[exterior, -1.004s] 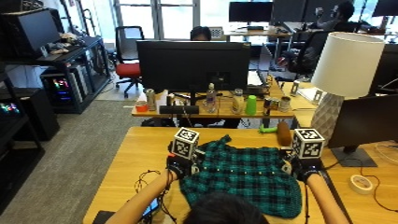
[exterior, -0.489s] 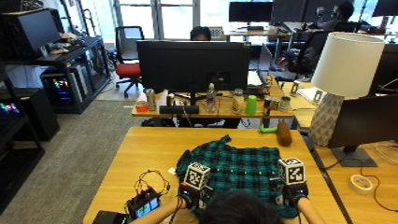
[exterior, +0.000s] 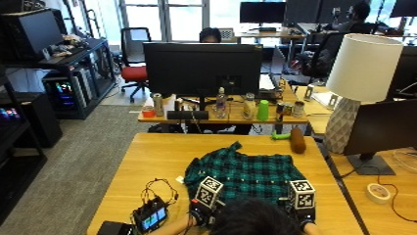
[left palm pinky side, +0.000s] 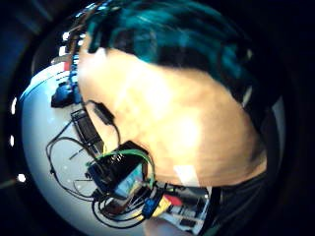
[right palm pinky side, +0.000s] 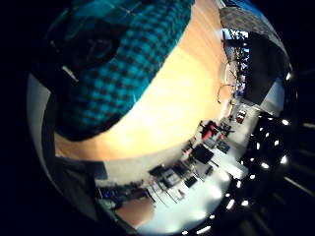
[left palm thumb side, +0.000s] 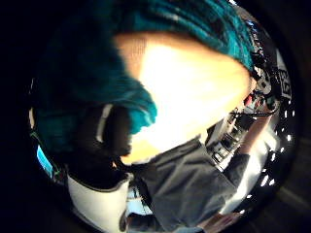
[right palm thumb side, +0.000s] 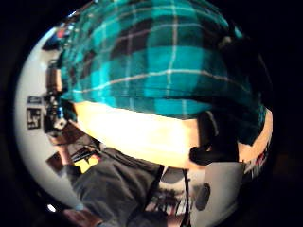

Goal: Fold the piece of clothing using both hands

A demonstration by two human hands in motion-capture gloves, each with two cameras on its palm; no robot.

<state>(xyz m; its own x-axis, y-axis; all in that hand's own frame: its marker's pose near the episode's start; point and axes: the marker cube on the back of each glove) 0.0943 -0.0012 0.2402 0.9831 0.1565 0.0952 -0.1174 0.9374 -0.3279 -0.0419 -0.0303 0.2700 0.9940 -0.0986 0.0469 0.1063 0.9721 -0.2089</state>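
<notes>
A green plaid shirt (exterior: pixel 246 171) lies spread on the wooden table (exterior: pixel 150 161), its near hem at the front edge by the person's head. My left hand (exterior: pixel 196 214) is at the hem's left corner and my right hand (exterior: pixel 306 213) at its right corner, both largely hidden by the head. In the left thumb side palm view a dark thumb (left palm thumb side: pixel 114 131) pinches the edge of the cloth (left palm thumb side: pixel 82 97). The right thumb side palm view shows a black finger (right palm thumb side: pixel 214 142) curled over the plaid hem (right palm thumb side: pixel 161 71).
A small screen device (exterior: pixel 151 218) with tangled cables sits on the table just left of my left hand. A brown cylinder (exterior: pixel 297 139) and a green object (exterior: pixel 280 136) lie beyond the shirt. A lamp (exterior: pixel 355 93) and a tape roll (exterior: pixel 378 193) stand to the right.
Both hands have drawn back from the middle of the shirt toward the person, ending at its near hem by the table's front edge.
</notes>
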